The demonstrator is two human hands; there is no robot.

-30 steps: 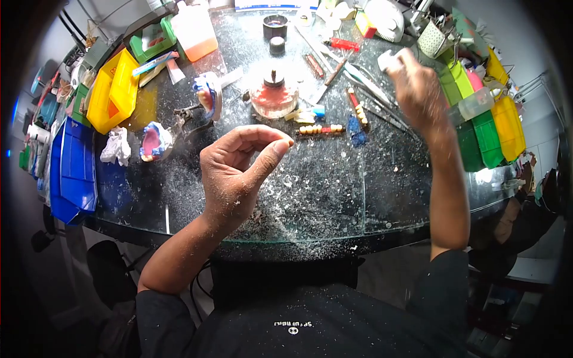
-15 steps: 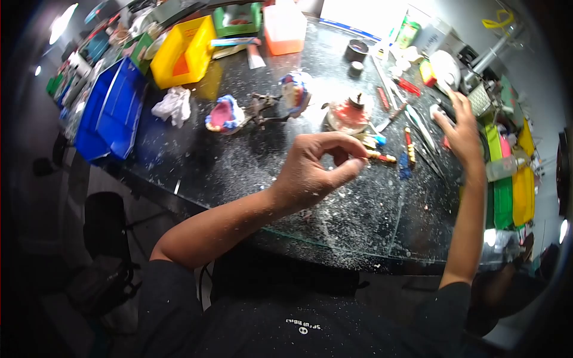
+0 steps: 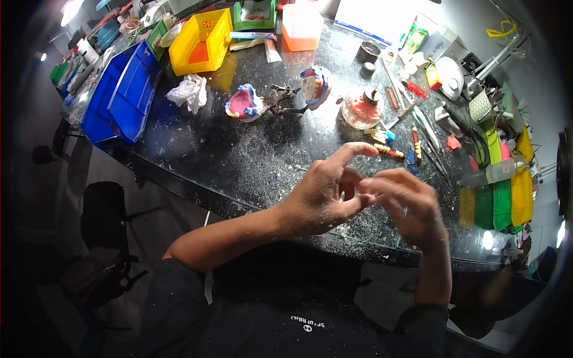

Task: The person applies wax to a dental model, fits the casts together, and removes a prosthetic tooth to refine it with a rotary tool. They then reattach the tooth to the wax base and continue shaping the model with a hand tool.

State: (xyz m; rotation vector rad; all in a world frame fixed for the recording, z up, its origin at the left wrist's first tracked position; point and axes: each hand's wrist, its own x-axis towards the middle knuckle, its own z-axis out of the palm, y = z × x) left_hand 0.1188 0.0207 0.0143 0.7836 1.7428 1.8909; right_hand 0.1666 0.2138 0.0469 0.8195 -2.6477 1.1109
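Above the dusty front part of the black table [image 3: 239, 164], my left hand [image 3: 325, 194] is pinched, thumb tip and a finger closed on something too small to make out. My right hand [image 3: 412, 206] meets it from the right, blurred, its fingertips at the left thumb tip; what it holds, if anything, is hidden. Just behind the hands lie a strip of tooth-coloured pieces on red [image 3: 389, 151] and a second such strip [image 3: 416, 145]. A pink and white dental cast [image 3: 362, 110] stands farther back.
An articulator [image 3: 279, 101] joins two blue-edged casts, the left one [image 3: 243, 104] beside crumpled white paper [image 3: 188, 93]. Blue bin [image 3: 122, 98] and yellow bin [image 3: 200, 42] stand at the left. Tools, a grey handpiece [image 3: 447, 121] and more bins [image 3: 501, 203] lie right.
My right hand has left the handpiece area at the right and come down beside my left hand. My left hand has shifted slightly right and lower. The camera view has shifted a little.
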